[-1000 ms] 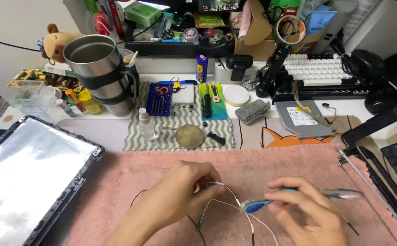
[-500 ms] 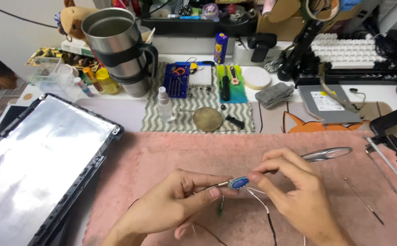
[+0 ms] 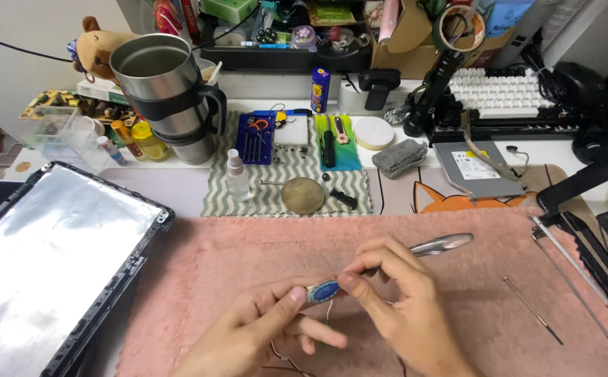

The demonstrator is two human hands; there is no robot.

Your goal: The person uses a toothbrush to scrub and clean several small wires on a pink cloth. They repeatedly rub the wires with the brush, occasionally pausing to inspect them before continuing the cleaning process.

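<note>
The small blue part (image 3: 325,290) is mostly covered by pinching fingers (image 3: 297,297) — its shape cannot be told. Thin wires (image 3: 283,356) run off the bottom edge, and the silver panel (image 3: 46,258) is cut off at left.

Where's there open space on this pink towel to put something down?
Bare pink towel lies between the silver screen panel and the left hand, and between the right hand and the thin metal rod. The zigzag mat and shelf behind are crowded.
</note>
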